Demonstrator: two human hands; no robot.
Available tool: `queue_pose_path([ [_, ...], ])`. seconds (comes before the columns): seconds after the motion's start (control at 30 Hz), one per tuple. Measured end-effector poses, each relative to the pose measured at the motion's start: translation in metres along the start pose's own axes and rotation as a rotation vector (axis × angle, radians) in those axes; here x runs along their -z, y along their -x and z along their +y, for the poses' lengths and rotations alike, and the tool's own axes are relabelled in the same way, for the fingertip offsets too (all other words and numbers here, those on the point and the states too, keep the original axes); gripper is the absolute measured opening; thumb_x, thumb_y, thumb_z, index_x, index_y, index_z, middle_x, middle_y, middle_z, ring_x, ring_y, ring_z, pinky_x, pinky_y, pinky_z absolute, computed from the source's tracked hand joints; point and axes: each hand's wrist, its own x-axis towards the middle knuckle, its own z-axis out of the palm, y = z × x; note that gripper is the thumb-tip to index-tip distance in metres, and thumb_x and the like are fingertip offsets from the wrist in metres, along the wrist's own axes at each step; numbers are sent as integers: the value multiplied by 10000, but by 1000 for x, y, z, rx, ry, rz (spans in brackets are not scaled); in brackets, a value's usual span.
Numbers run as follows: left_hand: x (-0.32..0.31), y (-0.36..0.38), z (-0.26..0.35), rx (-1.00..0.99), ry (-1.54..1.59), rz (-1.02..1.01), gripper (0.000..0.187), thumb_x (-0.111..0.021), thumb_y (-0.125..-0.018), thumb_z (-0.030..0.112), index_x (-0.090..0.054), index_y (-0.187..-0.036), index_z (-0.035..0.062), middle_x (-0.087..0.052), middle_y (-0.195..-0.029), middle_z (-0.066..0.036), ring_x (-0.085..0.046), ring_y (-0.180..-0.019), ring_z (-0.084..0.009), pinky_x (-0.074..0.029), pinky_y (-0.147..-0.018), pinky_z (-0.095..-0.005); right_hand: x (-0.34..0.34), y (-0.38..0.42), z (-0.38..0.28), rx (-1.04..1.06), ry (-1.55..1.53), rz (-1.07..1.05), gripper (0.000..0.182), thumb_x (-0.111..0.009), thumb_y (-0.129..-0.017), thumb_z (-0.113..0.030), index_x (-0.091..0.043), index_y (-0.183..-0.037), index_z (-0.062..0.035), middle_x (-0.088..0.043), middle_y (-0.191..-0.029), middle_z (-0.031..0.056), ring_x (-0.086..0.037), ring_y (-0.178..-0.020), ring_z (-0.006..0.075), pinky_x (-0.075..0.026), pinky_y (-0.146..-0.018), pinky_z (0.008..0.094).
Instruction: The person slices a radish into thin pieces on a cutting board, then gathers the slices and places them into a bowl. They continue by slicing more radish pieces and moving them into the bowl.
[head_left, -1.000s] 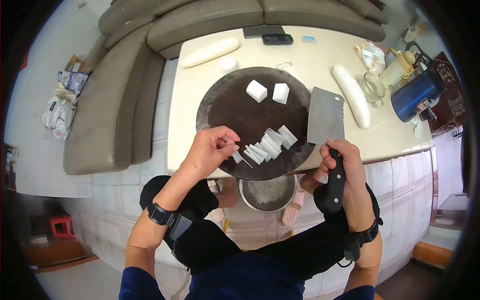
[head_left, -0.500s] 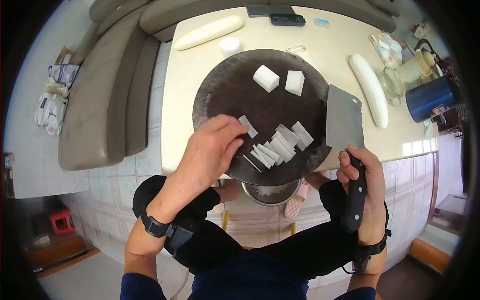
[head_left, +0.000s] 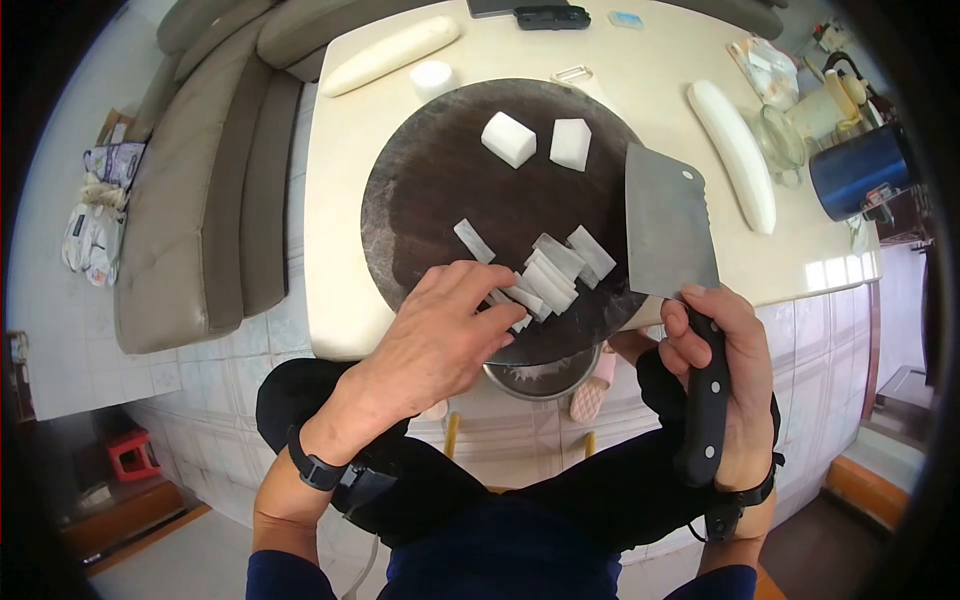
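Note:
My right hand (head_left: 742, 355) grips the black handle of a cleaver (head_left: 670, 225), its broad blade raised at the right edge of a round dark chopping board (head_left: 420, 160). My left hand (head_left: 445, 325) is over the board's near left side, thumb and fingers apart. Its fingertips are at the left end of a row of thin white radish slices (head_left: 548, 282), hiding some of them. One loose slice (head_left: 474, 241) lies just beyond the fingers. Two white radish chunks (head_left: 509, 139) sit on the far part of the board.
A whole peeled radish (head_left: 735, 155) lies on the table (head_left: 335, 200) at right, another (head_left: 392, 56) at far left beside a short white piece (head_left: 433, 79). A peeler (head_left: 573, 74) is behind the board. A metal bowl (head_left: 540, 382) stands below the board's near edge.
My left hand has moved right and nearer me, from beside the loose slice to the row's left end. The view has shifted slightly. My right hand still holds the cleaver up.

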Motion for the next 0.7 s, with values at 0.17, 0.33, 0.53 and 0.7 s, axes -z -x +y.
queue_pose_path([
  [0.17,2,5,-4,1,-13,17,209,-726,-757,62,-673,-959,51,-592,-1153,-120,-558,-1052,-300,-445,-889,-399,6,-1,2,9,-12,38,115,-548,-888,-95,-574,-855,13,-593,-677,86,-471,-464,97,-417,-496,254],
  [0.33,3,13,-18,-4,-32,50,200,-726,-757,56,-674,-950,50,-606,-1135,-110,-565,-1044,-291,-457,-874,-398,12,1,1,22,-63,74,115,-550,-892,-97,-566,-846,7,-598,-700,93,-479,-472,96,-423,-500,257],
  [0.53,-1,6,-8,-14,-19,129,298,-743,-762,104,-657,-1045,68,-594,-1139,-105,-561,-1043,-296,-457,-875,-410,11,2,2,38,-85,50,111,-554,-891,-90,-559,-840,8,-600,-708,99,-479,-471,97,-432,-504,256],
  [0.7,-12,-1,-3,-30,-17,100,351,-751,-772,166,-644,-1093,74,-563,-1166,-110,-536,-1083,-302,-425,-921,-413,10,2,4,20,-55,25,113,-560,-887,-89,-562,-842,15,-599,-704,103,-483,-472,97,-432,-502,254],
])
